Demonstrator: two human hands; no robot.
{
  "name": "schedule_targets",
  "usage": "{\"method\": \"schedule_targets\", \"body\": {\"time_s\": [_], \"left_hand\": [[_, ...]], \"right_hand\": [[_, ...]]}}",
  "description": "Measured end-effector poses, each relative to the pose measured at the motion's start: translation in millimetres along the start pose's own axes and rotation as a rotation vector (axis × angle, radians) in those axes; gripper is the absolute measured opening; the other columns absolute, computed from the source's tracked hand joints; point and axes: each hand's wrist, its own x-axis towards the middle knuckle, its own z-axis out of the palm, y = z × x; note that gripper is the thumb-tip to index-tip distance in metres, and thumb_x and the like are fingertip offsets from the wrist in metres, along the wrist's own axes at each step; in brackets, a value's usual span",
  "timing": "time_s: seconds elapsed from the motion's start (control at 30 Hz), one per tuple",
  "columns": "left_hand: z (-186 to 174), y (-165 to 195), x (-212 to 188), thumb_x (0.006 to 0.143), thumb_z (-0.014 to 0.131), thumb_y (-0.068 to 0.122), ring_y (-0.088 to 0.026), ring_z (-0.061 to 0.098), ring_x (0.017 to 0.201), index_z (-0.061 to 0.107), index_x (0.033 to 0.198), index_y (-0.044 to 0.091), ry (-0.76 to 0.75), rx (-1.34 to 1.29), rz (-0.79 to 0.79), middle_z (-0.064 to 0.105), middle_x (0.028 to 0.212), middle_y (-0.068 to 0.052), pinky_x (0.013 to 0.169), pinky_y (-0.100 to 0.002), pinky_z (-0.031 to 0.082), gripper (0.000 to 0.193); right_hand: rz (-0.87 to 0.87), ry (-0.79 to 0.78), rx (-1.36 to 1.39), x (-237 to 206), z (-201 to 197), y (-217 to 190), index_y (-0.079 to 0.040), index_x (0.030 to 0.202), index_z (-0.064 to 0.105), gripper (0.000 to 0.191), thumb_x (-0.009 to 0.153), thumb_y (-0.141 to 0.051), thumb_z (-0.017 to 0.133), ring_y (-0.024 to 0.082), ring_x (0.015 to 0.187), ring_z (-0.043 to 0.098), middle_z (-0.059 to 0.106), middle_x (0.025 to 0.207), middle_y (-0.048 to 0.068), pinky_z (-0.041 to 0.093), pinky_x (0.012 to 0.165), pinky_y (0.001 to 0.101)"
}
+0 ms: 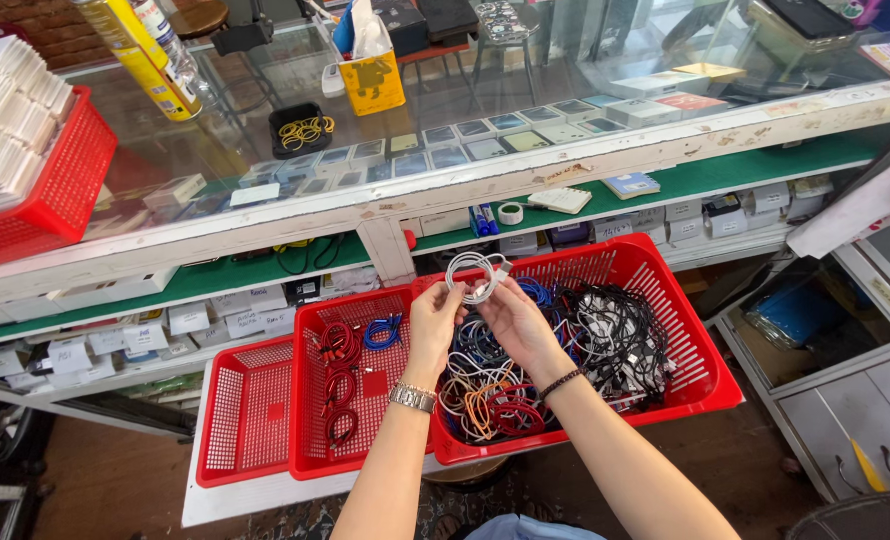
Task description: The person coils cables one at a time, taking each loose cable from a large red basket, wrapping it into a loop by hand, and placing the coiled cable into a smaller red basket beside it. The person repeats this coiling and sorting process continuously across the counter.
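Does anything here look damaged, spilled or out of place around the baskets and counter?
Nothing is spilled. The counter's white frame has chipped, worn paint. The big red basket sits askew, holding a tangled heap of cables. Both hands, left hand and right hand, hold a neatly coiled white cable over it.

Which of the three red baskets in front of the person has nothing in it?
The leftmost red basket; the middle basket holds a few coiled cables, and the big right basket is heaped with them.
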Motion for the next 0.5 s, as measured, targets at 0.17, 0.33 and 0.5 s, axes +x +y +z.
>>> {"method": "schedule_targets", "body": {"time_s": [0.17, 0.33, 0.5], "left_hand": [[-18.2, -12.9, 7.0, 0.093, 0.074, 0.015, -0.009, 0.065, 0.066, 0.078, 0.098, -0.004, 0.055, -0.202, -0.148, 0.072, 0.08, -0.004, 0.062, -0.022, 0.054, 0.02], [-24.9, -16.2, 3.7, 0.092, 0.075, 0.014, -0.015, 0.073, 0.07, 0.077, 0.096, -0.01, 0.129, -0.094, -0.087, 0.077, 0.085, -0.011, 0.063, -0.025, 0.059, 0.024], [-23.0, -12.0, -2.9, 0.092, 0.072, 0.015, -0.014, 0.073, 0.069, 0.076, 0.099, -0.008, 0.201, -0.132, -0.038, 0.076, 0.084, -0.011, 0.059, -0.027, 0.061, 0.024]], "right_hand": [[0.12, -0.227, -0.199, -11.6, 5.4, -0.8, -0.002, 0.12, 0.063, 0.028, 0.106, -0.023, 0.05, 0.021, 0.118, 0.061, 0.068, 0.12, 0.007, 0.043, 0.109, 0.0412], [-0.033, -0.293, -0.692, -18.9, 8.2, 2.0, 0.0, 0.136, 0.055, 0.039, 0.099, -0.008, 0.05, 0.019, 0.132, 0.052, 0.06, 0.134, 0.01, 0.036, 0.116, 0.0359], [0.086, -0.127, -0.402, -17.7, 8.2, -1.4, -0.005, 0.153, 0.039, 0.059, 0.095, -0.008, 0.049, 0.02, 0.128, 0.054, 0.055, 0.142, 0.007, 0.044, 0.107, 0.038]]}}
